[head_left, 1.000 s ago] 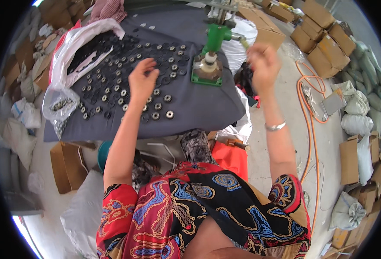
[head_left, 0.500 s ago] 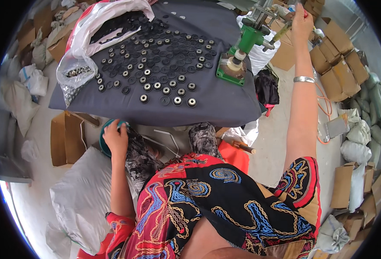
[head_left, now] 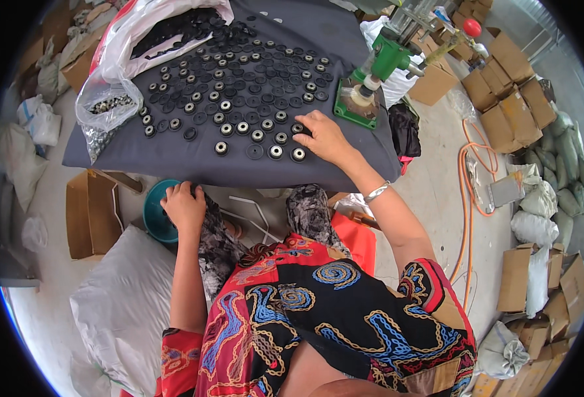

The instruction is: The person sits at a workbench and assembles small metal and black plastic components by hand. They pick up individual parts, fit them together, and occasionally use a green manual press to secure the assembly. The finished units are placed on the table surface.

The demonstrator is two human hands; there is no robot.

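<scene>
My right hand (head_left: 325,137) is over the dark cloth of the table, with thumb and fingers closed around a small black wheel with a metal bearing (head_left: 297,128). More wheels with shiny bearings (head_left: 257,135) lie just left of it, among plain black discs (head_left: 254,151). Low at the left, my left hand (head_left: 185,208) hangs by my knee at the rim of a teal bowl (head_left: 152,210). Its fingers are curled, and whatever they hold is hidden. The green hand press (head_left: 386,58) stands at the table's right end, its lever with a red ball knob (head_left: 472,28) untouched.
A white sack of black discs (head_left: 173,36) lies open at the back left, beside a clear bag of metal bearings (head_left: 112,109). Cardboard boxes (head_left: 503,86) and filled sacks line the right side. An orange hose (head_left: 462,218) curls on the floor. A large white sack (head_left: 123,298) stands at left.
My right hand has left the press lever and come down-left onto the wheels, taking hold of one. My left hand has shifted slightly right, and more of the teal bowl shows.
</scene>
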